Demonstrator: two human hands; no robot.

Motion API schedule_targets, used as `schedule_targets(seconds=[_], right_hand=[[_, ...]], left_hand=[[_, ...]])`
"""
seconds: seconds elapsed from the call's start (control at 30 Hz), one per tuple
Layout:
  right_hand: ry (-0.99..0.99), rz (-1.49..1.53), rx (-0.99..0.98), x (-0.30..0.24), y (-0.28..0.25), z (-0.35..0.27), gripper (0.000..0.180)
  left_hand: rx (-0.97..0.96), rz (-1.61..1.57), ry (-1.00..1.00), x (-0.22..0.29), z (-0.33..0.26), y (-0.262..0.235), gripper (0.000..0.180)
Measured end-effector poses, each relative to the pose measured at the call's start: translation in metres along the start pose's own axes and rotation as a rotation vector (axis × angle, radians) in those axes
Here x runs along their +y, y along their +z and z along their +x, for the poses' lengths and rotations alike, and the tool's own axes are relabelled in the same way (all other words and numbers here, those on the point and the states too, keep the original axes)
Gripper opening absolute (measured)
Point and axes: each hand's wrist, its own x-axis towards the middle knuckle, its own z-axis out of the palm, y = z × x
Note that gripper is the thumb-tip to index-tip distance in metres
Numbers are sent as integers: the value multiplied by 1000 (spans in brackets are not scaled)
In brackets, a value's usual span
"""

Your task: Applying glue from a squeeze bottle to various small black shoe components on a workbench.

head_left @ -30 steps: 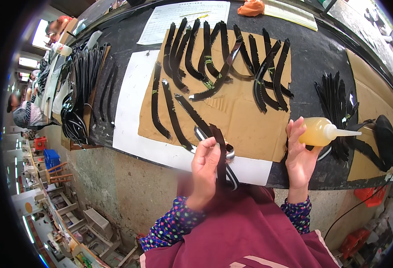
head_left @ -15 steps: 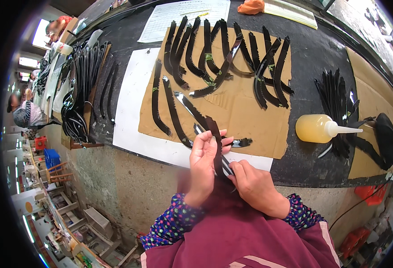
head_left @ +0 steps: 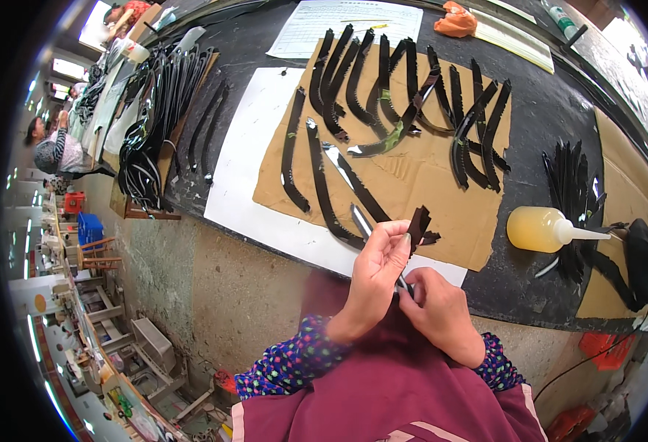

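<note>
My left hand [head_left: 377, 274] pinches a dark strip [head_left: 419, 223] between thumb and fingers, its notched end sticking up past the fingertips. Below it, my right hand [head_left: 443, 312] has its fingers closed around the lower part of the work, where a pale, shiny edge [head_left: 403, 283] shows between the hands. Both hands are just over the near edge of the table. Beyond them, several curved black strips with toothed edges [head_left: 319, 173] lie on a brown cardboard sheet [head_left: 383, 180]. Another strip with a light grey face [head_left: 361, 219] lies close to my left fingers.
A squeeze bottle of yellow liquid [head_left: 536, 229] stands right, beside a bundle of black strips [head_left: 568, 193]. White paper [head_left: 239, 140] lies under the cardboard. More black strips [head_left: 163, 118] are heaped at left. An orange bag [head_left: 456, 20] sits at the back. Other people work at far left.
My view has shifted, so the table's things appear further right. My left hand has turned, and the held strip shows a shorter length above the fingers. Both hands keep their hold.
</note>
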Motion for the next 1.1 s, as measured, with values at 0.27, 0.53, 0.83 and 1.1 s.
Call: schedule_targets(seconds=[0.27, 0.53, 0.83, 1.1], right_hand=[[-36, 164, 69, -8, -17, 5, 19], [-21, 259, 133, -11, -27, 7, 20], [281, 798, 160, 0, -60, 14, 12], [463, 980, 50, 40, -58, 35, 9]], left_hand=[[292, -197, 342, 14, -13, -15, 14], [446, -318, 183, -3, -11, -35, 14], [510, -271, 139, 0, -9, -29, 12], [480, -289, 172, -3, -12, -35, 10]])
